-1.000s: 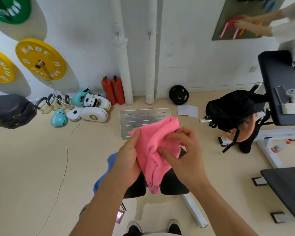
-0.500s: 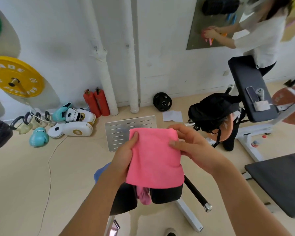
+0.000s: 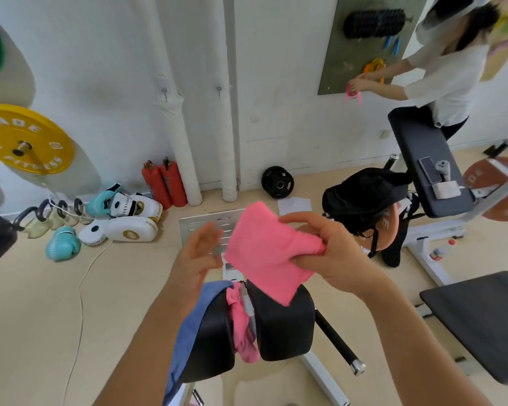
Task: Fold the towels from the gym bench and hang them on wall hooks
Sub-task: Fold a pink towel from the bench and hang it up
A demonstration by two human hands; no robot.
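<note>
My right hand (image 3: 332, 253) pinches a folded pink towel (image 3: 264, 253) by its right edge and holds it up above the black gym bench (image 3: 282, 326). My left hand (image 3: 197, 256) hovers just left of the towel with its fingers spread, touching nothing. A second pink towel (image 3: 242, 329) hangs in the gap between the bench's two pads. A blue towel (image 3: 194, 326) drapes over the bench's left pad. Two small hooks (image 3: 165, 92) (image 3: 219, 90) stick out of the white wall ahead.
Another person (image 3: 440, 77) stands at the back right by a wall panel (image 3: 364, 45). A black backpack (image 3: 364, 197) and a second bench (image 3: 428, 165) are on the right. Boxing gloves (image 3: 121, 212), red cylinders (image 3: 165, 183), a metal plate (image 3: 208, 232) and a cable (image 3: 79, 288) lie on the floor.
My left hand has let go of the pink towel and drawn off to the left. The right hand alone now holds it, tilted. The view has lifted toward the wall.
</note>
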